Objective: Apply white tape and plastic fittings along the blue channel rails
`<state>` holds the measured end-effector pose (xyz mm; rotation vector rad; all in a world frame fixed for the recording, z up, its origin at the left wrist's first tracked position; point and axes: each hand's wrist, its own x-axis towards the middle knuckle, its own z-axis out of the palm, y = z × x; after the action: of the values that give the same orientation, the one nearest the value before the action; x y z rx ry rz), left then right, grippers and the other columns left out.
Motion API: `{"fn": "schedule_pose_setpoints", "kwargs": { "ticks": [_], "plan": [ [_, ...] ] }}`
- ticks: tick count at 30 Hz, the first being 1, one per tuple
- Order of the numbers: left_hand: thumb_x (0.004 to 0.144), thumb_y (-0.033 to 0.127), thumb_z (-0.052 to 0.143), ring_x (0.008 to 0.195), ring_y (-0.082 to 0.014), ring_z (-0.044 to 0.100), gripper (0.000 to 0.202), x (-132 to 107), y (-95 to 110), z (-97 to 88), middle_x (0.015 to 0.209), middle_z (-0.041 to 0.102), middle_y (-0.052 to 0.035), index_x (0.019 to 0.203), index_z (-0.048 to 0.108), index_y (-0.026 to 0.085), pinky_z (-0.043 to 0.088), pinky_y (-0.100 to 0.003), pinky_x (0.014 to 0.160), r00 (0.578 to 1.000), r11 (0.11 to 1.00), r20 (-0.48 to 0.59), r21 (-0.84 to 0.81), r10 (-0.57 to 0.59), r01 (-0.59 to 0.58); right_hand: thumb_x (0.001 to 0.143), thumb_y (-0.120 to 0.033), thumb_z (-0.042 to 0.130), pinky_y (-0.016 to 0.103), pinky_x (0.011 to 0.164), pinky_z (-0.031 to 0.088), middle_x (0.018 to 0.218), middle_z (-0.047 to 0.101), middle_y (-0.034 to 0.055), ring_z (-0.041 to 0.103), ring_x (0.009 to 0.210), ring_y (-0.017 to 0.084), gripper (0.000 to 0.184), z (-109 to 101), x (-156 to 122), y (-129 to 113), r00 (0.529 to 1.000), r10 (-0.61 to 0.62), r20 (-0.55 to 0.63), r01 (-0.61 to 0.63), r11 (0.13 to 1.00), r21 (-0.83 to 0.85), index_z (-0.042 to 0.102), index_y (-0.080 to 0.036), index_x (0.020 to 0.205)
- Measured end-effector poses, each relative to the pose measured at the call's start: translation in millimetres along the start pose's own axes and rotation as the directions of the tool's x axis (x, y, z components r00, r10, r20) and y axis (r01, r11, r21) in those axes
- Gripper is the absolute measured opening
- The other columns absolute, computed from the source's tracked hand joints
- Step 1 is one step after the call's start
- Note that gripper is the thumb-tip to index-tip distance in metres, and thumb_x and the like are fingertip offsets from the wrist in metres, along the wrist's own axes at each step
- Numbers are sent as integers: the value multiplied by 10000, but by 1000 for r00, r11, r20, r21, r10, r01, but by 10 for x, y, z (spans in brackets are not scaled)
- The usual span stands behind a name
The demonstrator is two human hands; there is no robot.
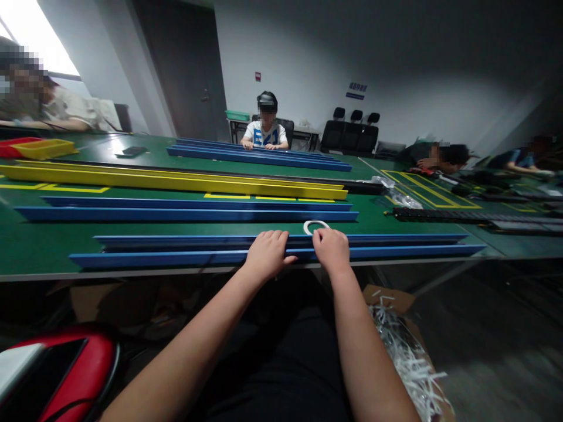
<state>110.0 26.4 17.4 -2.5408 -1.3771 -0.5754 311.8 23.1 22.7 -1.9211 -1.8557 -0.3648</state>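
A long blue channel strip lies along the near edge of the green table. My left hand rests on it with the fingers curled over its far rail. Just to the right, my right hand is closed on the same strip, fingertips pinched at the far rail. A white tape ring lies flat on the table right behind my right hand, touching or nearly touching the fingertips.
More blue strips and a long yellow strip lie further back. Other people sit at the far side and at both ends. A cardboard box of white shreds stands on the floor at right, a red seat at left.
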Motion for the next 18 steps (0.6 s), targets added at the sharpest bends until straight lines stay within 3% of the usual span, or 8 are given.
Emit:
{"fn": "schedule_pose_setpoints", "kwargs": {
  "ticks": [5,9,18],
  "plan": [
    [763,678,627,1043,-298,620,639,-170,-423,-115,1093,677,-120,1177,555,198,420,-384,896,997,998,47,13,-61,61,981,-378,411,391,1001,287,1008,703,82,560,1011,230,332,82,-134,-501,999,-38,-23,40,996,78,705,-225,989],
    [764,792,493,961,-302,631,685,-317,-675,-221,992,682,-117,1092,580,197,424,-387,839,988,990,70,50,-134,131,989,-372,394,433,1056,234,1049,697,75,532,1064,242,332,129,-203,-694,996,-36,-76,43,994,100,695,-238,1026],
    [781,810,422,968,-335,603,716,-327,-609,-246,985,661,-143,1074,615,186,399,-426,833,988,984,51,117,-144,137,977,-401,403,443,1003,254,1017,700,83,533,1017,253,347,142,-165,-662,998,-11,-67,16,997,81,712,-243,980]
  ]
}}
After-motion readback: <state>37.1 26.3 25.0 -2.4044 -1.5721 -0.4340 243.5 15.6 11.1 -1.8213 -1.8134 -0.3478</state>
